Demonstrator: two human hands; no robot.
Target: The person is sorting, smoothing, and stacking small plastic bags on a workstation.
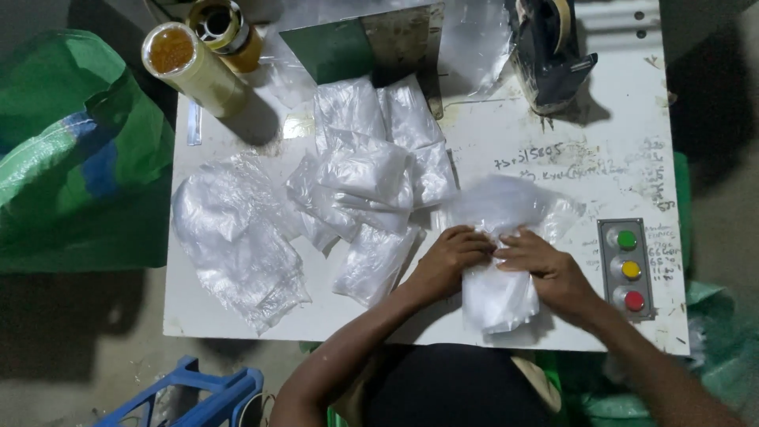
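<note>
Both hands (498, 257) press plastic bag (498, 296)

place: packing workshop | signs: stained white worktable (601, 150); three-button control panel (630, 269); tape dispenser (549, 51); plastic bags (371, 174)

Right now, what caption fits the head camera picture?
Both hands, left hand and right hand, press a clear plastic packet on a white table.

The packet (498, 296) under both hands is thin, glossy, clear plastic film (crinkled, like the loose bags (237, 237)). The white table (553, 150) looks matt, scuffed, painted; the tape rolls (194, 67) shine.
</note>
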